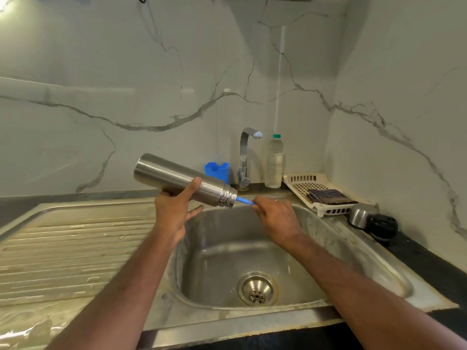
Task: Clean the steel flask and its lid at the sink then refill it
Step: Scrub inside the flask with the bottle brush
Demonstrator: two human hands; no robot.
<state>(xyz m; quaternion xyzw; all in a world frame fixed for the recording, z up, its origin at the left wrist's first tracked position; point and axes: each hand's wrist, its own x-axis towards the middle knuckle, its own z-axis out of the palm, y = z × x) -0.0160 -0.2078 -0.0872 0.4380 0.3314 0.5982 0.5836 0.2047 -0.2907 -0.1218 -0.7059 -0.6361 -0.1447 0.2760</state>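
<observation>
Your two forearms reach in over the sink [298,303], so whatever drips lands in the basin. Your right hand [276,217] is curled round a blue brush handle [245,200], which runs into the flask's open mouth; the head is out of sight inside. Keep that handle in line with the neck, push deep and twist, so the bristles reach the base rather than only scraping the threads.

Your left hand [177,210] props the flask [182,179] from below, thumb laid up its side, a lower finger sticking out free, so it's a cradle more than a clamp. I'd wrap those fingers round, because steel gets slick when wet. The flask lies tilted, mouth lower and toward your right hand, base up and left.

Further back right, the steel cup [360,215] and black lid [384,227] wait on the counter, unwashed by my guess. Behind, the tap [246,152] shows no stream.
</observation>
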